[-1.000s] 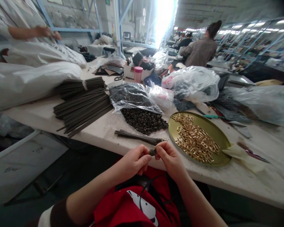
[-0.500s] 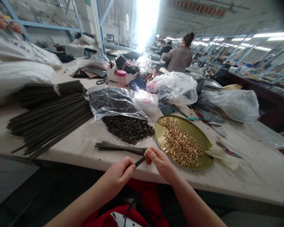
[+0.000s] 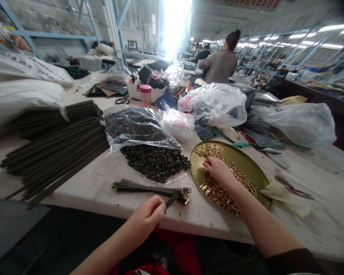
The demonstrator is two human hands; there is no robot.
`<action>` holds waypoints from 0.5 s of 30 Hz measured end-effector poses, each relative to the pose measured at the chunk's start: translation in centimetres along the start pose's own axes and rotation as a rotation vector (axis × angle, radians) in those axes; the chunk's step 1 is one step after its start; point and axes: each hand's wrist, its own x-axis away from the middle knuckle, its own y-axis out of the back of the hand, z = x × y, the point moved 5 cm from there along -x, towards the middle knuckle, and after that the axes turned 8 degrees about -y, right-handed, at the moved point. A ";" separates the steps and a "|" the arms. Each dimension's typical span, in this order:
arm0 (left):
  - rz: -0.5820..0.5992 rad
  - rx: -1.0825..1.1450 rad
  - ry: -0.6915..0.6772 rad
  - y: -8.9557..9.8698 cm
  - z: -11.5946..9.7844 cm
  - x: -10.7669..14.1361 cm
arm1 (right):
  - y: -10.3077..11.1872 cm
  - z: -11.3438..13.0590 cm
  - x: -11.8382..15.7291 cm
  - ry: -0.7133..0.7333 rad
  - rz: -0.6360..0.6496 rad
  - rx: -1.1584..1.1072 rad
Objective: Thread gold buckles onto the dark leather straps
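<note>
The left hand has its grip closed firmly around one dark strip, held over the near edge of the counter; its end pokes out past the fingers with no buckle on the part that shows. Just beyond lies a small bundle of strips whose right-hand ends carry gold buckles, so these look done, though they overlap too much to count. The right hand is over the round tray, fingertips drawn together at the loose buckles; whether its grip has hold of one, I cannot tell. Plenty of buckles lie there unused. To the left of the tray, a large heap of black rings spills from a clear bag, and farther left the big stack of strips shows no buckles on its visible ends. By these heaps, only a small share seems finished and most is left. Farther back stands a pink-lidded jar.
</note>
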 end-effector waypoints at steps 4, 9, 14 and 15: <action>-0.093 -0.023 -0.084 0.4 -2.0 1.0 | 0.9 4.2 6.4 0.072 0.089 -0.418; -0.214 -0.018 -0.166 0.3 -4.3 3.0 | -1.0 10.6 16.2 -0.010 0.476 -1.221; -0.236 0.010 -0.168 -0.3 -3.7 5.2 | -2.4 13.0 20.6 -0.104 0.555 -1.498; -0.243 0.007 -0.175 -0.3 -3.5 5.5 | -2.6 13.1 21.0 -0.132 0.572 -1.541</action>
